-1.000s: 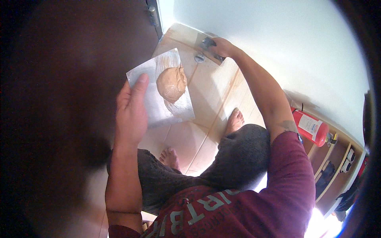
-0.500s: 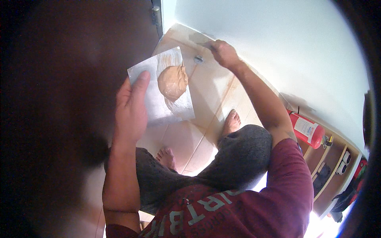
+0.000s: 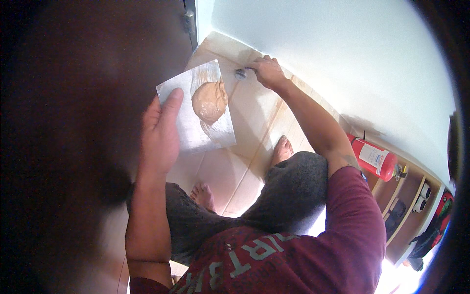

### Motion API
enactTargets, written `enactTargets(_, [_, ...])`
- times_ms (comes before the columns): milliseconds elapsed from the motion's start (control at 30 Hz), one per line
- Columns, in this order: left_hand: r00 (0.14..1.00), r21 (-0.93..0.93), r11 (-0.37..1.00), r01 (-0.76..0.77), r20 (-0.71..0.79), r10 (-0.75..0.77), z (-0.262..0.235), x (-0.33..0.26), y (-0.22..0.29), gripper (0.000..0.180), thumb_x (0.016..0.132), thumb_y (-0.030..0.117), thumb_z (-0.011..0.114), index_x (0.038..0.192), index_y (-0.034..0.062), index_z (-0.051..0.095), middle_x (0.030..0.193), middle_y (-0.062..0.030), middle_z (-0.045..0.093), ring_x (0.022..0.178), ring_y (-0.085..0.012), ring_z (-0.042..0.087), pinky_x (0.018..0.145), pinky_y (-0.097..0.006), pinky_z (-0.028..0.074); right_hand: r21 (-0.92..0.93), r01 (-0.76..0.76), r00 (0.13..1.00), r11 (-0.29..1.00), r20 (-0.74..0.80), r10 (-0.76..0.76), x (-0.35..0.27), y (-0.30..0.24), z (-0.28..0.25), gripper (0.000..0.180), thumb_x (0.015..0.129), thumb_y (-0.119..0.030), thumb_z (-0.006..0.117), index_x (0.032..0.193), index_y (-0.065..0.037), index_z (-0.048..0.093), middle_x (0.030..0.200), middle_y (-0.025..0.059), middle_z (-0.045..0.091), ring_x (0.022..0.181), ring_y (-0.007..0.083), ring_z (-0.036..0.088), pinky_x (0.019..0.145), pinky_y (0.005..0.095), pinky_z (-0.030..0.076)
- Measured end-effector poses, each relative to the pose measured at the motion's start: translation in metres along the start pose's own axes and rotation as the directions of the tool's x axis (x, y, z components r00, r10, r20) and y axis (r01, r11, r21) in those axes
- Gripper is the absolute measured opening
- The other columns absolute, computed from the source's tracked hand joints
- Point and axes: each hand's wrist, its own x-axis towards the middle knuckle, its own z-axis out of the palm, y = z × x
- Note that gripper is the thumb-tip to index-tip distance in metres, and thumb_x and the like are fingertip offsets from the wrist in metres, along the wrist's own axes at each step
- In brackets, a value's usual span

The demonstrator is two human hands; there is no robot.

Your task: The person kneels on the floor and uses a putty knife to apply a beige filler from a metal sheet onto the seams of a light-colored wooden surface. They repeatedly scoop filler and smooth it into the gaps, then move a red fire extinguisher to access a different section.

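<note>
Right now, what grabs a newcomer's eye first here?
A lump of tan putty on a flat square metal plate, held by the left hand at centre. The right hand presses a small metal scraper to the tiled floor at the wall's foot. A red fire extinguisher lies at right.

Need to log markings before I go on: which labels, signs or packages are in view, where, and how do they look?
Fire extinguisher: lying at the wall's foot on the right, red cylinder.
Label: on the extinguisher's side, pale rectangle.
Shirt lettering: across the maroon shirt at the bottom edge, pale grey.
No signs or screens.
</note>
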Motion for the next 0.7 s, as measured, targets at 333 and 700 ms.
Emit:
enactTargets(333, [1.0, 0.033, 0.999, 0.006, 0.014, -0.006, 0.001, -0.002, -0.003, 0.043, 0.106, 0.034, 0.06, 0.132, 0.0011, 0.067, 0.127, -0.0067, 0.069, 0.115, -0.0157, 0.063, 0.105, -0.032, 0.045, -0.001, 0.0, 0.983, 1.0, -0.185, -0.001, 0.002, -0.008, 0.012, 0.041, 0.096, -0.014, 0.06, 0.132, -0.028, 0.071, 0.122, 0.0056, 0.069, 0.116, 0.0295, 0.061, 0.1, 0.0483, 0.047])
enactTargets(700, [1.0, -0.003, 1.0, 0.003, -0.021, -0.003, 0.0, -0.002, 0.006, 0.044, 0.106, 0.034, 0.06, 0.134, 0.0004, 0.065, 0.129, -0.0081, 0.069, 0.116, -0.0177, 0.063, 0.106, -0.033, 0.045, 0.063, -0.019, 1.0, 0.998, -0.009, 0.02, 0.0, -0.001, 0.005, 0.041, 0.096, -0.012, 0.057, 0.127, -0.031, 0.075, 0.118, 0.0089, 0.07, 0.121, 0.0329, 0.06, 0.105, 0.0487, 0.046])
